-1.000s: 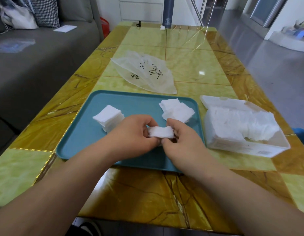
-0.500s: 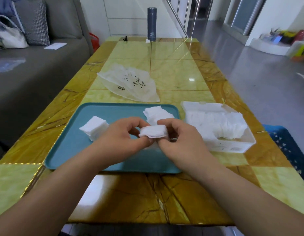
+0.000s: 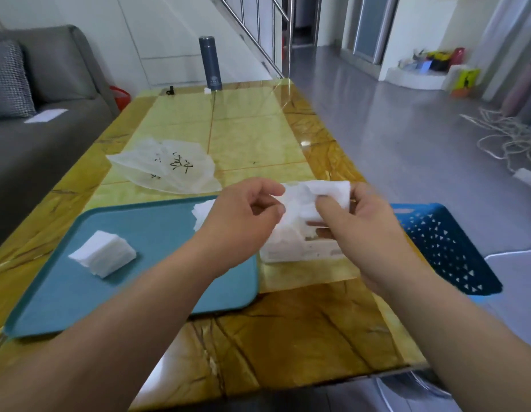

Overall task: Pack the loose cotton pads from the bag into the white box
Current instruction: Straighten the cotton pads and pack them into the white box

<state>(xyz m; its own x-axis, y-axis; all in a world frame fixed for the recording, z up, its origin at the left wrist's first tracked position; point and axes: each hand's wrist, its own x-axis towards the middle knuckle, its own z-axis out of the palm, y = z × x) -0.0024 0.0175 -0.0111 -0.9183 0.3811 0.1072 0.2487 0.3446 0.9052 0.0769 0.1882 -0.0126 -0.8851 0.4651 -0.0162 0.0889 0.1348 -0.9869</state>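
- While raised over the white box point(image 3: 299, 252), pinching one bunch of cotton pads point(image 3: 320, 190) from both sides with left hand point(image 3: 243, 224) and right hand point(image 3: 368, 233).
- On the left hand: thumb and forefinger curled narrow onto the bunch's left edge, remaining fingers folded under the palm.
- On the right hand: thumb pressed on the front of the bunch, fingers curled behind it, edges smeared by motion blur.
- Below the hands: box standing on the table point(image 3: 288, 337), just right of the teal tray point(image 3: 139, 292), white pads inside, much of it hidden behind the hands.
- On the tray: a neat stack of pads point(image 3: 103, 252) toward the left, well apart from both hands, and a loose heap point(image 3: 200, 214) near the far edge, partly covered by the left hand.
- Beyond the tray: the translucent bag point(image 3: 166, 168), lying flat on the table, black marks on it, contents impossible to tell.
- At the table's far end: a dark flask point(image 3: 210, 63), upright.
- Off the table's right side, lower down: a blue perforated basket point(image 3: 445, 248).
- Along the left: a grey sofa point(image 3: 35, 150) with a checked cushion point(image 3: 8, 81) and a white sheet point(image 3: 45, 115) on the seat.
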